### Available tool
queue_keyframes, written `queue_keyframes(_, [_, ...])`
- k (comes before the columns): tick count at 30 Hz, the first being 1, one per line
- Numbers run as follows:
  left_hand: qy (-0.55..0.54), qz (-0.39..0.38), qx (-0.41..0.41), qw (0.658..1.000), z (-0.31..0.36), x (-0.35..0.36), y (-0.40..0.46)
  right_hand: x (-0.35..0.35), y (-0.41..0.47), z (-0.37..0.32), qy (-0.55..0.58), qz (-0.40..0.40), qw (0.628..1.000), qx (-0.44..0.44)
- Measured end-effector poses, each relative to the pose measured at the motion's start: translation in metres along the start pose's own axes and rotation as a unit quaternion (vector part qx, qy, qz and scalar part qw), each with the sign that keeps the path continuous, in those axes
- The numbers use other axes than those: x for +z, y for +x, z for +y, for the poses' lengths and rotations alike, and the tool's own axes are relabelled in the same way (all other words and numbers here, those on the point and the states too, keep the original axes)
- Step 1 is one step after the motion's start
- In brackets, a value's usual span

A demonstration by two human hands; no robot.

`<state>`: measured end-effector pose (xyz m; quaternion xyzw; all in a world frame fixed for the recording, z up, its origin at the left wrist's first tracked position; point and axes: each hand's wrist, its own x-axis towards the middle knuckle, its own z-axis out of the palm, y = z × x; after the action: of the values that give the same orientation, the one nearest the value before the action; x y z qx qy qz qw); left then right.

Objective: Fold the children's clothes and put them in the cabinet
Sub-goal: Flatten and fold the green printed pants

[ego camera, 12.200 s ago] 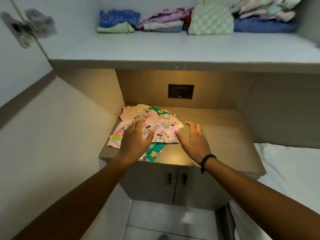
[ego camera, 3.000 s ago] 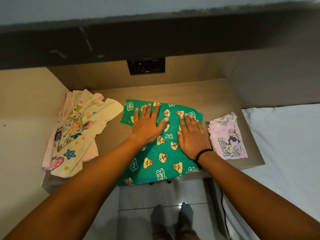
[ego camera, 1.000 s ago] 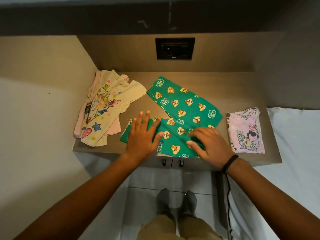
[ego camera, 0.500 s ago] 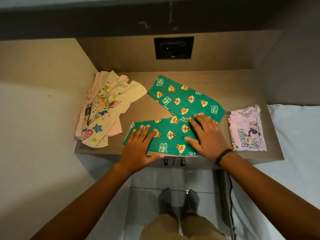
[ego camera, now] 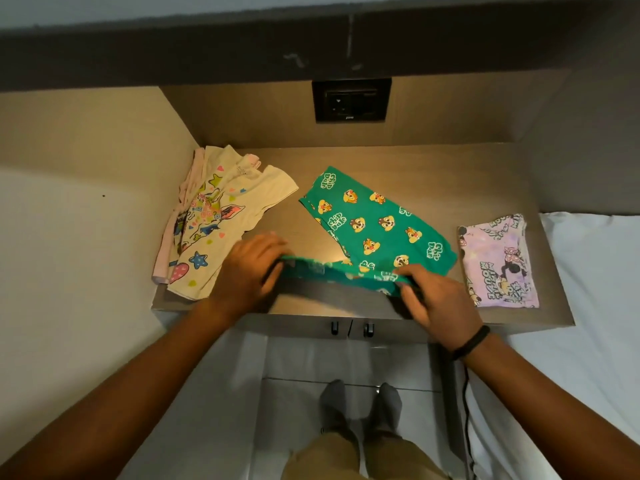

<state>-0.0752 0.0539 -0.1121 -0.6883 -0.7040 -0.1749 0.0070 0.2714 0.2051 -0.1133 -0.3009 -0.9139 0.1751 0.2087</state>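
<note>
1. Wood-grain counter [ego camera: 433, 174] sits in a lit alcove, with a socket [ego camera: 351, 100] on the back wall and two cabinet handles [ego camera: 349, 329] below the front edge. White bed [ego camera: 588, 289] lies to the right.

2. Green trousers [ego camera: 374, 220] lie mid-counter. One leg is flat and angled toward the back left. You have the other leg lifted along the front edge, stretched between both hands.

3. Cream shirt [ego camera: 221, 220] lies unfolded at the left, on top of a pink garment [ego camera: 166, 251]. Folded lilac piece [ego camera: 498, 261] sits at the right, just beside the trousers.

4. Risks, as judgement:
   - The flat leg is skewed. If you lay the raised leg over without squaring it, the seams will not match and the fold will come out crooked.
   - The raised leg hangs at the counter's lip. Slack in either hand could let it slide off toward the floor.
   - Your left hand is close to the shirt; a wide sweep could drag its hem.
   - Your right hand works near the lilac piece and could nudge it out of its fold.

5. Grip:
   - Left hand [ego camera: 249, 268]: fingers curled, pinching the leg's left end. The frame is blurred here, so the exact finger contact is unclear.
   - Right hand [ego camera: 436, 299]: fingers curled down over the right end of the fabric and gripping it.
</note>
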Motion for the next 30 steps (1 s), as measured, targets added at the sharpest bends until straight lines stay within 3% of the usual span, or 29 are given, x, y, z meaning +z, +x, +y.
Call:
queue_keyframes(3, [0.050, -0.011, -0.008, 0.999, -0.007, -0.013, 0.081, -0.008, 0.033, 0.009, 0.010, 0.022, 0.997, 0.070])
queue_keyframes(7, [0.076, -0.061, -0.035, 0.995, 0.004, 0.006, 0.170, -0.004, 0.060, 0.037, -0.070, 0.011, 0.984, 0.162])
queue_keyframes(11, [0.041, -0.081, -0.176, 0.980, 0.041, 0.054, 0.196, 0.005, 0.068, 0.051, -0.164, -0.036, 0.961, 0.221])
queue_keyframes(14, [-0.009, -0.034, -0.286, 0.957, 0.087, 0.086, 0.167, 0.013, 0.081, 0.050, -0.134, -0.024, 0.978, 0.157])
queue_keyframes(16, [-0.031, -0.058, -0.317, 0.946, 0.113, 0.101, 0.140, 0.023, 0.094, 0.051, -0.107, -0.063, 0.990, 0.065])
queue_keyframes(18, [-0.014, -0.104, -0.312, 0.944, 0.120, 0.113, 0.122, 0.035, 0.102, 0.056, -0.111, -0.143, 0.984, 0.003])
queue_keyframes(20, [0.015, -0.128, -0.270, 0.954, 0.108, 0.117, 0.121, 0.046, 0.100, 0.059, -0.129, -0.191, 0.973, 0.011])
queue_keyframes(26, [0.078, -0.137, -0.081, 0.984, 0.061, 0.097, 0.131, 0.082, 0.059, -0.021, -0.074, -0.131, 0.958, 0.246])
queue_keyframes(30, [-0.012, -0.139, -0.136, 0.981, 0.080, 0.091, 0.103, 0.073, 0.061, -0.015, -0.073, -0.104, 0.966, 0.223])
